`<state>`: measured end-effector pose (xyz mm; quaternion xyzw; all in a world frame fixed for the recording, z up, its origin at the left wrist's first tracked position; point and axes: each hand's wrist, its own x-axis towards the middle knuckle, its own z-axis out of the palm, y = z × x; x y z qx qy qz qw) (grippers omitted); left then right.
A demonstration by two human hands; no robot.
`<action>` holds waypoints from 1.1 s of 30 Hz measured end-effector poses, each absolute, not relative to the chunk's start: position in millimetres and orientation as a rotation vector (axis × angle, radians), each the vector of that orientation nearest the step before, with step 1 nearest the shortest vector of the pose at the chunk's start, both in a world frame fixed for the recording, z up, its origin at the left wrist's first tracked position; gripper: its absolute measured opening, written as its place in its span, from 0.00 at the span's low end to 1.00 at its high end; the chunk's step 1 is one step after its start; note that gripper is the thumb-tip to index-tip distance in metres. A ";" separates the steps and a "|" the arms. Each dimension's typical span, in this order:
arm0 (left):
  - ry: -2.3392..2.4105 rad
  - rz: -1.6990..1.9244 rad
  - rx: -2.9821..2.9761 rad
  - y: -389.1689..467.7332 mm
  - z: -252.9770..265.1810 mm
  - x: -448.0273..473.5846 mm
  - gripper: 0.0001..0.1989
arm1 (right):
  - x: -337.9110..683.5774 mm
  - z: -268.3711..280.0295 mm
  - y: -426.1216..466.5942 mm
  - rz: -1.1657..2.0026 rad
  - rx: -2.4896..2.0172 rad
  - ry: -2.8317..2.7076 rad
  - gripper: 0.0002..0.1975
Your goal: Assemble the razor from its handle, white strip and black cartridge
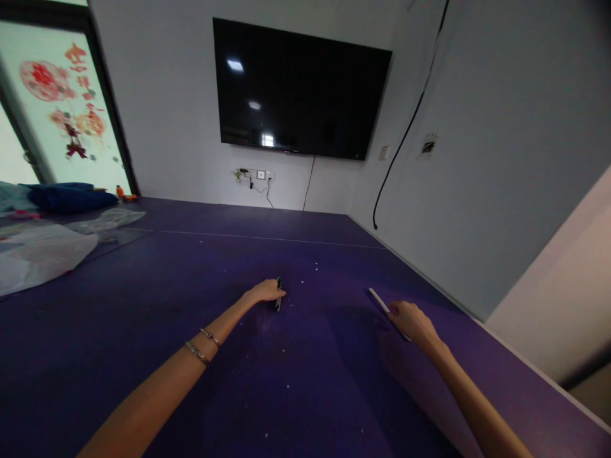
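The left hand (pixel 268 291) pinches a small dark thing (pixel 278 304) at the purple surface (pixel 191 286); rightward lie white bits (pixel 302 282), then a white stick (pixel 379 301) gripped by the right hand (pixel 411 321); the step seems low work over those bits, the next move calling for steady holds

Left hand (pixel 266 291) has a grip on some slim dark thing (pixel 278 306), right hand (pixel 413 322) is holding a white stick (pixel 379 299) at a slant, purple surface (pixel 157 305) below dotted with pale specks (pixel 302 282). Big black TV (pixel 300 89) on the wall (pixel 162 95).
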<state>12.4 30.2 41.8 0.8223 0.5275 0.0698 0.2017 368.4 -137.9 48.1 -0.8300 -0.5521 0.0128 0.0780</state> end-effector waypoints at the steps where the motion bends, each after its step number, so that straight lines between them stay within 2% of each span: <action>1: 1.483 0.204 2.302 26.8 42.1 11.7 0.16 | 370.8 45.5 -136.2 0.034 -2.478 -1.670 0.16; 14: 1.683 0.163 2.335 6.9 30.9 16.4 0.14 | 374.4 32.6 -120.9 0.032 -2.564 -1.628 0.17; 24: 1.666 0.192 2.326 5.6 30.9 19.3 0.14 | 346.9 35.8 -112.3 -0.178 -2.516 -1.700 0.12; 33: 1.655 0.203 2.341 5.0 29.6 21.8 0.14 | 284.8 50.3 -85.5 0.062 -2.237 -1.670 0.13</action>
